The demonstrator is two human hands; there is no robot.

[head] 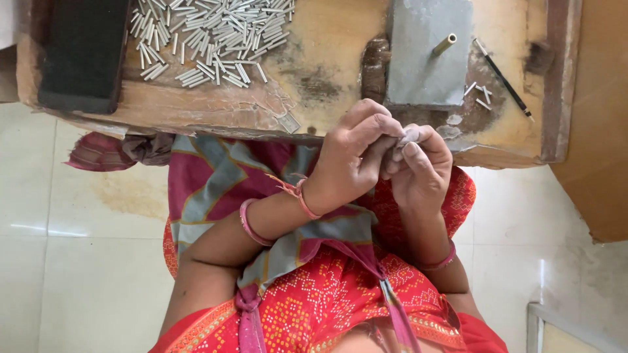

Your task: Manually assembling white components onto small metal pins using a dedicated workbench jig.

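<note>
Both hands meet near the worktop edge, left hand and right hand fingers pinching a small grey piece between them, steadying it, tubes far left.

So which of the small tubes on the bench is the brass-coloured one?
The lone brass tube lying on the grey block; the heaped tubes at upper left are all silver.

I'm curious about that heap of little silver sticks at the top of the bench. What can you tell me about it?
The pile of small metal tubes lies loose on the worn wooden bench. They are short, thin, silvery-grey pieces of like length, lying flat and pointing every way, some stacked on others, a few strays at the edges. A black block sits beside the pile. Neither hand touches it.
</note>
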